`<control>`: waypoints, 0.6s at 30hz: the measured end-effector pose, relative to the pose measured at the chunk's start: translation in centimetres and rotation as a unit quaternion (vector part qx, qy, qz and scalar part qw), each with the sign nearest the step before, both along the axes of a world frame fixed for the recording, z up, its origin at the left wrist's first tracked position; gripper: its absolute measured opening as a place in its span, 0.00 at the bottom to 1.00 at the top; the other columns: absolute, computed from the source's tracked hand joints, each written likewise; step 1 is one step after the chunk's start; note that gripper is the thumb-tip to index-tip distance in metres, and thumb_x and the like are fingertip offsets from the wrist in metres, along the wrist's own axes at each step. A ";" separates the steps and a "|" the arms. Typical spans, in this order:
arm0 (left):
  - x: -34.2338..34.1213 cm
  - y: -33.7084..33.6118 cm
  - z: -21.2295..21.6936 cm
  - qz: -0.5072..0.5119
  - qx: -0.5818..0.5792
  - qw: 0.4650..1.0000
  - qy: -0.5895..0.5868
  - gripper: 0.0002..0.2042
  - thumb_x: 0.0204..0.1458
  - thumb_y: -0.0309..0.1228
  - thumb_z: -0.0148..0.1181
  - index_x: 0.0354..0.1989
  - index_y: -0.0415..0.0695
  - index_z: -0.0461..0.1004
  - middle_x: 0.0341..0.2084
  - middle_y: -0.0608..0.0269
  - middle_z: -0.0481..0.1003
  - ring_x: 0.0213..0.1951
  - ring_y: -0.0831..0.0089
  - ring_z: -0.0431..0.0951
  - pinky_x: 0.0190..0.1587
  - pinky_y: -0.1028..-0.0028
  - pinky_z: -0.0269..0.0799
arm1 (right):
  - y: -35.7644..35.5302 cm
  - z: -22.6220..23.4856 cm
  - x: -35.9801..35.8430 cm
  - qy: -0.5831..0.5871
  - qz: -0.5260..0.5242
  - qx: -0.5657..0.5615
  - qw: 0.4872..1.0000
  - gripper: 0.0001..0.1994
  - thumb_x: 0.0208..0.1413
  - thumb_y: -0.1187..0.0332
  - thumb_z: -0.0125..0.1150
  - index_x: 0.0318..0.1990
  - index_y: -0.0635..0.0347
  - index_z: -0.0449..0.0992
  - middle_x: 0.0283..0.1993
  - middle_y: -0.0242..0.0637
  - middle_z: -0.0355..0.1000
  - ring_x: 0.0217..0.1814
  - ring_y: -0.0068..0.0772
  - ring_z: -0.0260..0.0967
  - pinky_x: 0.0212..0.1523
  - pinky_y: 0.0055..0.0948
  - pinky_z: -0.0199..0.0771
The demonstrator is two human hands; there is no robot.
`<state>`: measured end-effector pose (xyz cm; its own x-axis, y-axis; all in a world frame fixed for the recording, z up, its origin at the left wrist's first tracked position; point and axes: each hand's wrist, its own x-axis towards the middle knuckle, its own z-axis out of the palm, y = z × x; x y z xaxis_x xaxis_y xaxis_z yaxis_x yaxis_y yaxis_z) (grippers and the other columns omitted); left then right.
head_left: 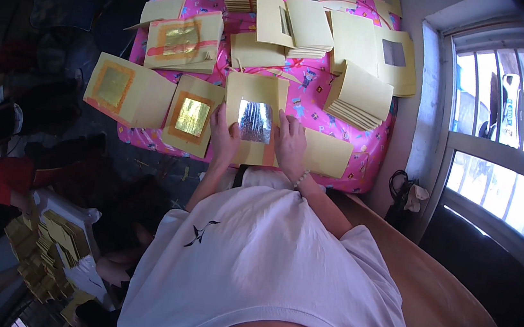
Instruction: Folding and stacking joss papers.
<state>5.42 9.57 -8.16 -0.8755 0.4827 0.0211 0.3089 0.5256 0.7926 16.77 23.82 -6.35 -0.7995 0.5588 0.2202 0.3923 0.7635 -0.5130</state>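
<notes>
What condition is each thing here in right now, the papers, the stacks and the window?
Silver-foil sheet: flat, a hand pressing each side.
Left hand: fingers spread on that sheet.
Right hand: likewise.
Gold-foil sheets: face up, beside it.
Tied bundle: bound with red string.
Loose stack: fanned, untied.
Window: whether shut is unclear.

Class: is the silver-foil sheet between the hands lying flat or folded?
Flat: the silver-foil sheet lies spread, its foil square fully visible, left hand and right hand at its sides.
</notes>
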 end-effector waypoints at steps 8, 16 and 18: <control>-0.7 -1.4 -3.3 0.086 0.217 0.948 -0.218 0.30 0.53 0.23 0.55 0.65 0.37 0.52 0.54 0.52 0.66 0.51 0.65 0.71 0.54 0.69 0.66 | -1.9 3.6 0.6 0.076 0.137 -0.034 0.987 0.25 0.47 0.75 0.54 0.57 0.56 0.68 0.43 0.37 0.68 0.42 0.36 0.70 0.36 0.30 0.76; -2.2 -5.5 -6.7 0.041 0.295 0.940 -0.166 0.22 0.59 0.36 0.51 0.58 0.38 0.63 0.49 0.52 0.72 0.53 0.65 0.71 0.58 0.65 0.65 | -4.0 6.7 2.1 0.151 0.305 -0.020 0.940 0.22 0.44 0.73 0.57 0.52 0.55 0.73 0.43 0.33 0.68 0.43 0.33 0.69 0.39 0.27 0.75; -1.9 -6.0 -4.4 0.038 0.397 0.881 -0.255 0.20 0.59 0.36 0.50 0.57 0.39 0.64 0.47 0.53 0.72 0.53 0.65 0.72 0.58 0.65 0.65 | -4.3 6.7 2.3 0.184 0.322 -0.012 0.929 0.21 0.44 0.75 0.58 0.50 0.56 0.75 0.42 0.33 0.69 0.42 0.32 0.70 0.36 0.27 0.76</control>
